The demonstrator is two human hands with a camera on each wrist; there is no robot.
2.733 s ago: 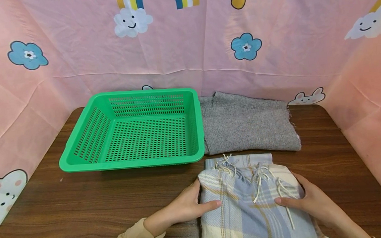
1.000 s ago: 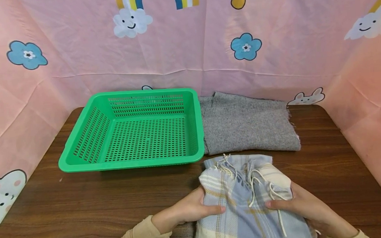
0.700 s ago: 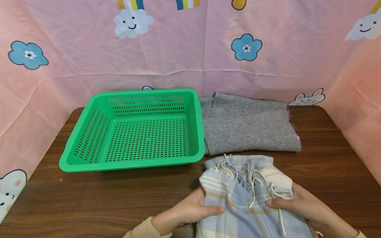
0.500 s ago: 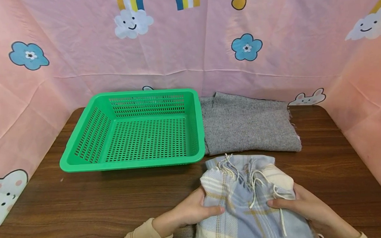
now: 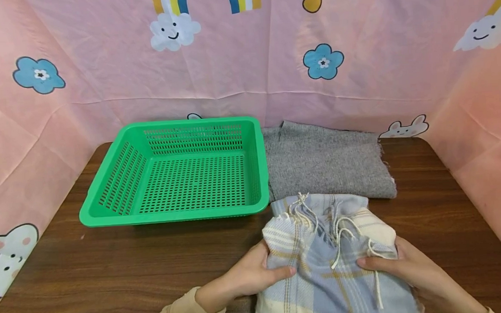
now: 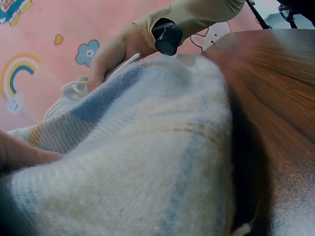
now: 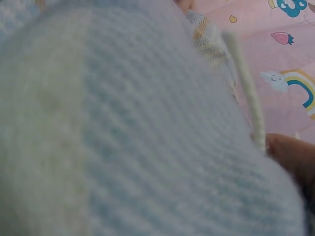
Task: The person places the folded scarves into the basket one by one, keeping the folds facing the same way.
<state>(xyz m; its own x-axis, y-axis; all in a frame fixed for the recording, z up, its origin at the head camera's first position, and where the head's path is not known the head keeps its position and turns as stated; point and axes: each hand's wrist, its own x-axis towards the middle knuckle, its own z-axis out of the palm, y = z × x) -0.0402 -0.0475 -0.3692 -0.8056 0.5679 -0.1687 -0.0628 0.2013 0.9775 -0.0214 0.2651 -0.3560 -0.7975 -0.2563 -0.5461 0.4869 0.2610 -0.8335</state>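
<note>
A folded plaid scarf (image 5: pixel 324 271), pale blue, cream and mustard with cream fringe, lies at the front right of the head view. My left hand (image 5: pixel 256 269) grips its left side, thumb on top and fingers tucked out of sight at the edge. On the opposite side my right hand (image 5: pixel 405 264) grips it likewise, thumb over the top near a loose fringe strand. The scarf (image 6: pixel 147 137) bulges up close to the camera in the left wrist view, with the left thumb (image 6: pixel 29 155) pressing on it. In the right wrist view blurred scarf cloth (image 7: pixel 147 123) fills most of the picture.
A green perforated plastic basket (image 5: pixel 260 175) stands at the back left with nothing in it. Behind the plaid scarf lies a folded grey woollen cloth (image 5: pixel 327 162). All rest on a dark wooden table (image 5: pixel 133 271), enclosed by pink printed fabric (image 5: pixel 237 58).
The scarf's far end has shifted a little away from me, now overlapping the grey cloth's front edge. My right hand has moved slightly right with its side; both hands have kept their grip.
</note>
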